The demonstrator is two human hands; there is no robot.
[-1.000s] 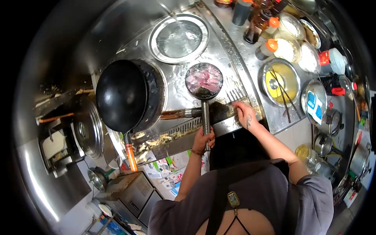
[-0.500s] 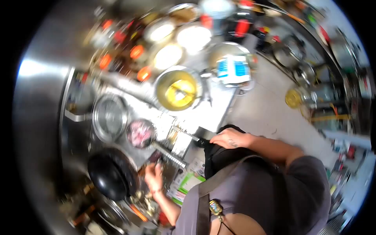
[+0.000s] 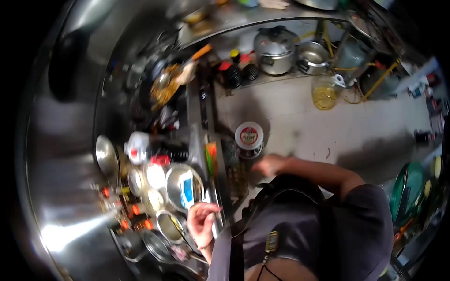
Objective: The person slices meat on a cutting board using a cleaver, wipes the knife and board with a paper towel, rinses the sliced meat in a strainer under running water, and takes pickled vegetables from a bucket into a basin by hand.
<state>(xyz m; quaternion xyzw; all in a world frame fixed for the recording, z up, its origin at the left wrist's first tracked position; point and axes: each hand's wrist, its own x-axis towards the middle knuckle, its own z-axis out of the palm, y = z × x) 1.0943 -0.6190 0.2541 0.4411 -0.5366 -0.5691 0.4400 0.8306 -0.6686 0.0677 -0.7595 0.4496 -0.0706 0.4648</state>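
Note:
My left hand (image 3: 201, 224) is at the counter's edge, its fingers loosely bent and apart, with nothing visible in them. Just beyond it stands a metal bowl (image 3: 172, 189) with a blue and white packet (image 3: 187, 189) in it. A metal pot (image 3: 167, 228) with something yellow inside is to the left of that hand. My right hand (image 3: 269, 165) is out over the floor in front of my body, smeared by motion, so its fingers cannot be made out. Nearest to it is a white lidded tub (image 3: 249, 136) with a red label.
Along the counter are bright round containers (image 3: 155, 176), orange-capped bottles (image 3: 138, 209) and a large bottle (image 3: 139, 147). Farther on, a ladle rests over a wok (image 3: 164, 91) of brownish food. A pressure cooker (image 3: 276, 51) and a pot (image 3: 313, 58) stand on a low shelf. A yellow-filled jar (image 3: 324, 96) is on the floor.
The view has swung to the right, bringing the wok, floor tub and low shelf into sight. My left hand is now beside the metal bowl, away from the black wok.

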